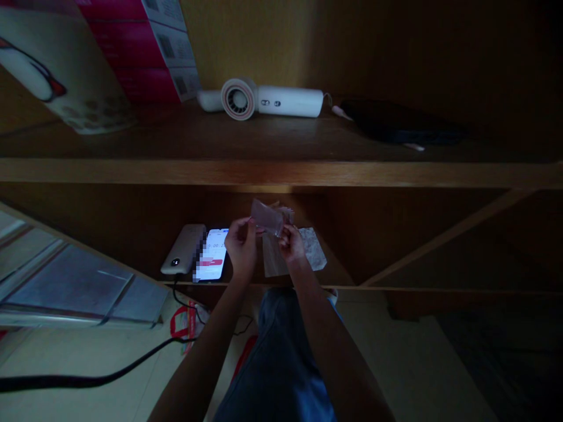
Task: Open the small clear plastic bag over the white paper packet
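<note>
Between my two hands, over the lower shelf, is a small clear plastic bag point(266, 217). My left hand point(241, 243) pinches its left edge with thumb and finger. At its lower right corner my right hand point(291, 241) closes on it. Behind the right fingers shows more crumpled clear plastic point(288, 214); whether that hand holds it too I cannot tell. Under my hands lies a flat translucent sheet or bag point(273, 261) on the shelf. A pale, whitish packet point(312, 248) rests just right of my right hand, its contents too dim to make out.
Left of my hands lie a lit phone point(212, 255) and a power bank point(185, 249) with a black cable point(132, 364). The shelf edge point(281, 173) runs above my hands. On it are a white handheld fan point(281, 101), a cup point(83, 76), pink boxes point(136, 53) and a dark flat object point(400, 122).
</note>
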Demonstrator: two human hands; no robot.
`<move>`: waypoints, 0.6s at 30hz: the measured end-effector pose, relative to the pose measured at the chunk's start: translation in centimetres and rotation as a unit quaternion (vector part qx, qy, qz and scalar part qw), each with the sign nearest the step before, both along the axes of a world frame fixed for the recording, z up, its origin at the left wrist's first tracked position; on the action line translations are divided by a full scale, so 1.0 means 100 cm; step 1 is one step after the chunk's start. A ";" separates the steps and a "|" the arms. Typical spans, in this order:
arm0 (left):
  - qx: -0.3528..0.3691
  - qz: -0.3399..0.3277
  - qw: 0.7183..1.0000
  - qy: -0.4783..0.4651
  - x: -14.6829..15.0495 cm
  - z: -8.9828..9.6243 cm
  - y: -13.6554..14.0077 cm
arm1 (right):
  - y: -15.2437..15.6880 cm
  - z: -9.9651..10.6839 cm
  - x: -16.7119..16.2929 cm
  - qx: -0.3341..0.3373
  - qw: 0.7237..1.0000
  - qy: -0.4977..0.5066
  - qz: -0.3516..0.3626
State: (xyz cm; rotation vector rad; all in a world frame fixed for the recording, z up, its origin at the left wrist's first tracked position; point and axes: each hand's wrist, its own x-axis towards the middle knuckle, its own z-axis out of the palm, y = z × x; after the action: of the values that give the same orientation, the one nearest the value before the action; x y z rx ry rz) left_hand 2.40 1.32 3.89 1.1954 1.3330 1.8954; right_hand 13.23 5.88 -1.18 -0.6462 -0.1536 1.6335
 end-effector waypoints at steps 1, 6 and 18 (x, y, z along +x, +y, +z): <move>-0.004 0.007 1.000 -0.012 -0.002 -0.003 -0.002 | 0.000 0.000 0.001 -0.002 1.000 0.015 0.004; -0.018 0.029 0.991 -0.129 -0.014 -0.021 -0.007 | -0.001 0.000 0.010 0.002 0.998 0.068 0.008; -0.096 -0.002 0.913 -0.397 -0.015 -0.026 -0.031 | 0.011 0.001 0.030 0.018 0.941 -0.336 -0.039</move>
State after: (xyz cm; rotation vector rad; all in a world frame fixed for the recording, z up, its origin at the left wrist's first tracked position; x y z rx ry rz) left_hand 0.86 -1.76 1.24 0.2471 1.0052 1.8716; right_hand 16.28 7.01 -1.12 -1.1495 -0.6443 1.2746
